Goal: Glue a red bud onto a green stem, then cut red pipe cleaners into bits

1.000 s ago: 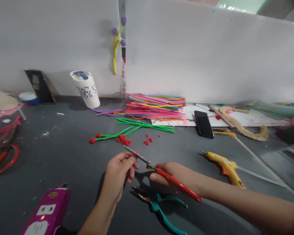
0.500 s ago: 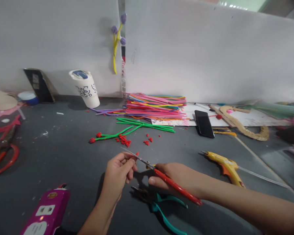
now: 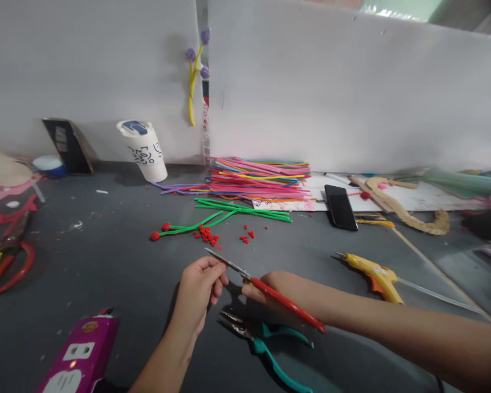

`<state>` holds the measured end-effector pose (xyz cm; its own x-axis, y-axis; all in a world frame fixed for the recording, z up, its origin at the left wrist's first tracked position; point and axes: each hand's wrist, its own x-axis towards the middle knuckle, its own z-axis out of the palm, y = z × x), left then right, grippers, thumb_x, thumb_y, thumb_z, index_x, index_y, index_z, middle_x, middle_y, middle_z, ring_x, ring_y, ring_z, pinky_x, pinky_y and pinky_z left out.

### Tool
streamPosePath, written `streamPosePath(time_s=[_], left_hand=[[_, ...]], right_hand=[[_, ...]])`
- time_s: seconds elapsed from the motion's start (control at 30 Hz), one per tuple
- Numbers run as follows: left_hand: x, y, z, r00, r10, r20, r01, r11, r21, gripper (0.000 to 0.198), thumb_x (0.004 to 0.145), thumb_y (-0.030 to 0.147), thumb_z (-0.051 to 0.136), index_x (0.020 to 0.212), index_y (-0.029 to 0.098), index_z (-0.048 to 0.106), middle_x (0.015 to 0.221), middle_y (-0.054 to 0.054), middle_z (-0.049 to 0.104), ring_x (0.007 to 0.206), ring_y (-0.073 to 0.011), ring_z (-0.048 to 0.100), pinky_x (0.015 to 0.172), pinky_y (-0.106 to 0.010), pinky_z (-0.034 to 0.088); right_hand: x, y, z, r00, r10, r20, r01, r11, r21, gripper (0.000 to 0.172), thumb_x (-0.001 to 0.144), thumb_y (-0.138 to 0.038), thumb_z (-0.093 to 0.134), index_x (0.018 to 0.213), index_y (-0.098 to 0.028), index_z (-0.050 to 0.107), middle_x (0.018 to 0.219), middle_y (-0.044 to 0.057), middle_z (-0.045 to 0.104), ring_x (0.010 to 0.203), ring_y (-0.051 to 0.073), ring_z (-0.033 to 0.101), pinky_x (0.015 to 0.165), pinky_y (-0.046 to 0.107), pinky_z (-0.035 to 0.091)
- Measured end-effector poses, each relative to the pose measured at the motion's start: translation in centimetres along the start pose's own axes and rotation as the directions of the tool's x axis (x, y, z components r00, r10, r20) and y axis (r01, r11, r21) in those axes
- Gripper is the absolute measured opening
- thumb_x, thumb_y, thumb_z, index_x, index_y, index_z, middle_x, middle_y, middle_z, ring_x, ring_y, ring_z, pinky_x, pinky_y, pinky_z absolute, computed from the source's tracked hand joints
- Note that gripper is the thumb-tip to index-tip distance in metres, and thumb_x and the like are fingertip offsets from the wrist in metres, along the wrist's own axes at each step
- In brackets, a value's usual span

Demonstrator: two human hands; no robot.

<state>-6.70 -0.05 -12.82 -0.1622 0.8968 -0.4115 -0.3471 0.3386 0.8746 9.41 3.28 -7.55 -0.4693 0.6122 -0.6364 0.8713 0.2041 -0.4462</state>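
Scissors (image 3: pixel 288 305) with red handles are held in our right hand (image 3: pixel 286 281), above the middle of the table (image 3: pixel 126 273); their blades point toward its far left corner. Our left hand (image 3: pixel 198 278) has thumb and forefinger pinched narrow, just beside the blades; what is between them, we cannot tell. Below the scissors, toward the near edge of the table, we see long-nose pliers (image 3: pixel 268 357) with teal handles spread apart. Beyond our hands, toward the far edge, lie small red clippings (image 3: pixel 208 236) and green pipe cleaners (image 3: pixel 238 209). Nearer to the right edge rests a yellow glue gun (image 3: pixel 368 270).
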Motion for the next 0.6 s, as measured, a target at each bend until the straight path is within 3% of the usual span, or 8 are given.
streamPosePath(time_s=[0.1,0.2,0.33,0.43,0.6], left_hand=[[-0.1,0.1,0.0,1.000,0.001,0.022,-0.001,1.000,-0.023,0.018,0.064,0.026,0.062,0.057,0.014,0.052,0.046,0.003,0.054,0.032,-0.0027,0.037,0.029,-0.014,0.024],[-0.3,0.5,0.2,0.998,0.018,0.057,-0.014,0.998,-0.065,0.015,0.067,0.027,0.062,0.067,0.015,0.053,0.054,0.001,0.060,0.038,-0.0054,0.047,0.035,-0.015,0.033],[-0.7,0.8,0.2,0.993,-0.001,0.119,0.027,0.976,-0.215,0.015,0.068,0.023,0.064,0.077,0.016,0.054,0.075,-0.003,0.066,0.059,-0.0097,0.060,0.050,-0.018,0.043],[-0.8,0.7,0.1,0.990,-0.005,0.141,0.046,0.955,-0.292,0.010,0.066,0.017,0.066,0.072,0.015,0.058,0.078,0.000,0.063,0.063,-0.0067,0.057,0.056,-0.016,0.043],[-0.8,0.4,0.1,0.989,0.011,0.146,0.033,0.953,-0.300,0.008,0.064,0.015,0.067,0.068,0.015,0.061,0.064,0.004,0.056,0.051,-0.0029,0.045,0.048,-0.013,0.035]], right_hand=[[0.1,0.1,-0.2,0.999,0.037,-0.014,-0.036,0.999,0.017,0.054,0.075,-0.067,0.032,0.059,-0.019,0.051,0.051,0.002,0.049,0.045,0.012,0.044,0.043,0.023,0.031],[0.1,0.4,-0.5,0.998,0.028,-0.060,-0.021,0.994,0.103,0.047,0.074,-0.063,0.039,0.062,-0.019,0.049,0.053,0.001,0.049,0.045,0.012,0.046,0.043,0.022,0.033],[0.8,0.6,-0.3,0.988,-0.006,-0.154,0.075,0.894,0.442,0.036,0.070,-0.054,0.053,0.062,-0.019,0.047,0.047,-0.004,0.043,0.038,0.010,0.044,0.037,0.021,0.034],[1.5,-0.1,0.2,0.979,-0.028,-0.200,0.140,0.809,0.571,0.029,0.069,-0.047,0.057,0.068,-0.020,0.047,0.044,-0.007,0.040,0.035,0.009,0.042,0.035,0.019,0.034],[2.0,-2.0,0.6,0.971,-0.056,-0.230,0.202,0.708,0.677,0.026,0.071,-0.044,0.055,0.070,-0.020,0.045,0.037,-0.011,0.036,0.032,0.007,0.038,0.033,0.017,0.032]])
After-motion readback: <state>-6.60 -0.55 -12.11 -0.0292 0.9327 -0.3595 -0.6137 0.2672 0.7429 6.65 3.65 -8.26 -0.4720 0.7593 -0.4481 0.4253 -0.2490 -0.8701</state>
